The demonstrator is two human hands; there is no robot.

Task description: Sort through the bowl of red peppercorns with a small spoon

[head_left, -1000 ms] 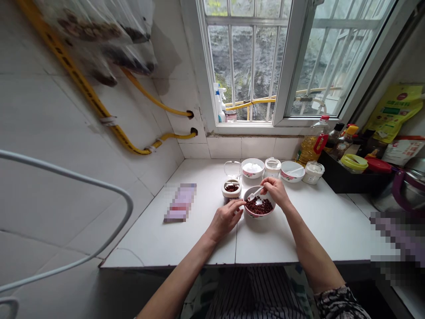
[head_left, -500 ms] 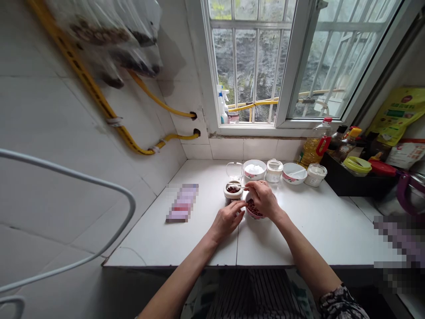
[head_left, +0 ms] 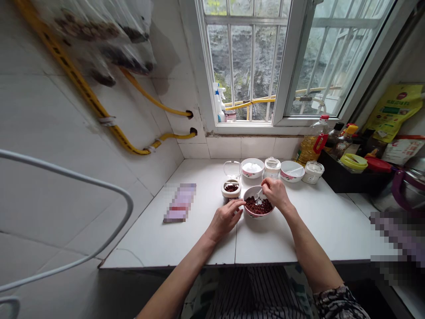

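Observation:
My right hand [head_left: 276, 193] is closed on the handle of a small white spoon [head_left: 258, 194], whose bowl end is down among dark red-brown grains like peppercorns [head_left: 258, 207]. These grains lie in a white bowl with a pink flowered outside [head_left: 246, 193]. My left hand [head_left: 227, 219] has its fingers stretched out, the tips at the left rim of that bowl. Just behind the left hand stands a jar [head_left: 231, 193] with similar grains in it. Its clear lid [head_left: 232, 168] is flipped up at the back.
Behind stand a bowl of white powder [head_left: 253, 174], a lidded jar [head_left: 272, 168], a bowl with a white spoon [head_left: 292, 178] and another jar [head_left: 313, 173]. An oil bottle [head_left: 308, 148] and a black box of condiments [head_left: 352, 177] are at right. A blurred purple packet [head_left: 180, 203] lies left.
My right hand has moved the spoon right and down, from over the open jar into the bowl of grains. My left hand stays by the bowl's rim. The view has shifted slightly.

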